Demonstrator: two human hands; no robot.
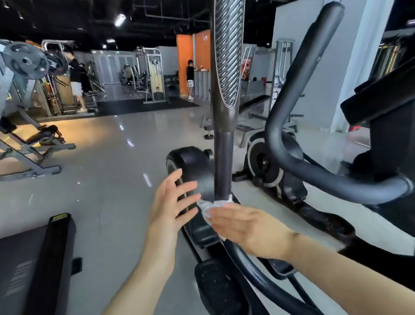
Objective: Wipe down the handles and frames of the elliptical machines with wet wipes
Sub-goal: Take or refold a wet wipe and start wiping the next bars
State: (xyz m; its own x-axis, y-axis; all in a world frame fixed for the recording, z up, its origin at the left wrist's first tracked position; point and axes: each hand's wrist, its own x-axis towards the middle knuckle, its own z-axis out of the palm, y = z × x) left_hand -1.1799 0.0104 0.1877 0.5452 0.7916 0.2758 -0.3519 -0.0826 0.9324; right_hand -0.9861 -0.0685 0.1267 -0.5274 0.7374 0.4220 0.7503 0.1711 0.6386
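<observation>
**Black steel, white wipe: low on the upright, plenty left to clean**

Black frame fills the right half of the view: the elliptical machine point(272, 166) with its flywheel housing, its long rails and the pedal point(221, 294) down near the bottom edge. Nothing on it shows which parts are already clean, so my call is that this job is mid-way at best; the curved side handle point(303, 93) and the ribbed grip point(230, 44) overhead look to be still waiting, and a second machine would follow.

On to the moving handle post point(223, 166), running straight up the middle. The right hand point(247, 226) is at its lower end, fingers straight and close together, pressing the wet wipe point(209, 208) flat against the post. The left hand point(170, 205) sits just beside it on the other side, fingers spread apart, holding nothing.

Room to move? Open grey floor point(102, 166) to the left, good space there. A treadmill deck point(43, 272) edges in low on the left. To the right it's tight: the side handle curves in close and the console block point(400, 140) juts out beyond it, so upward strokes along the post look the freest line.
</observation>
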